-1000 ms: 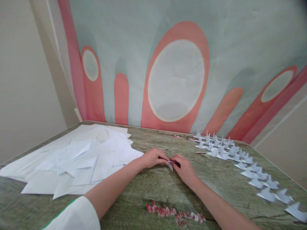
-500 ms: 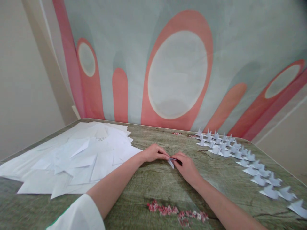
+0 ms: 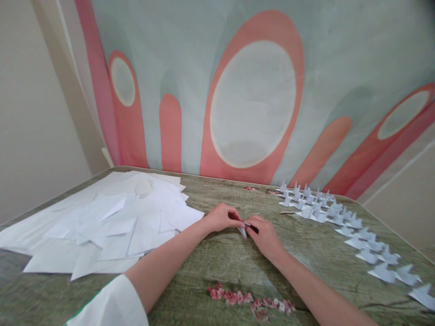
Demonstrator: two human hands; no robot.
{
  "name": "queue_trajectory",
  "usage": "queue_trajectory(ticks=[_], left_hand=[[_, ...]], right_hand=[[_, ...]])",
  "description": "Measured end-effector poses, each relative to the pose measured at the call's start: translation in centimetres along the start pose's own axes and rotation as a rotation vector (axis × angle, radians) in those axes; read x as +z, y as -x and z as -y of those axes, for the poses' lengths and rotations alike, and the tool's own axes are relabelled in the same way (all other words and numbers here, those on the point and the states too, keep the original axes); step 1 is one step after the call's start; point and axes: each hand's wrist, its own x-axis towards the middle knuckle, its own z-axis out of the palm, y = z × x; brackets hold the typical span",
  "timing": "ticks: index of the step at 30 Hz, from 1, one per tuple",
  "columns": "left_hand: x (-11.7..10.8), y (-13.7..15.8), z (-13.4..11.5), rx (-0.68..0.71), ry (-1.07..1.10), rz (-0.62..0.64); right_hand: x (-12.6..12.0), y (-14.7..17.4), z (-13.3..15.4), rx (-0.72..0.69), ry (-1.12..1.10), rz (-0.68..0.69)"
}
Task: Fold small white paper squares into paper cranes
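Note:
A small piece of folded white paper (image 3: 242, 232) is held between both hands, just above the middle of the table. My left hand (image 3: 222, 218) pinches its upper left part between thumb and fingers. From the other side, my right hand (image 3: 264, 234) is closed on the paper's right end, its thumb and index finger curled together. The hands nearly touch, and their fingers hide much of the folds. One pointed corner of the paper hangs down below the fingertips.
Loose white paper sheets (image 3: 112, 222) lie in a wide overlapping heap on the left. Several folded paper cranes (image 3: 335, 210) stand in rows along the right side. The wood-patterned table (image 3: 190, 290) bears printed pink flowers, and a patterned wall hanging (image 3: 190, 54) rises behind it.
My left hand has shifted slightly right, its fingers now closer to my right hand, covering more of the paper. My right hand stays nearly in place.

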Motion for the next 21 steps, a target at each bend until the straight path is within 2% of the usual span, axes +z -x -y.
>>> queue_trajectory(ticks=[13, 21], left_hand=[[1.1, 0.5, 0.2, 0.010, -0.138, -0.090], [1.0, 0.6, -0.1, 0.053, -0.233, -0.153]], right_hand=[[-0.1, 0.0, -0.1, 0.026, -0.009, -0.028], [0.2, -0.1, -0.3, 0.058, -0.021, -0.050]])
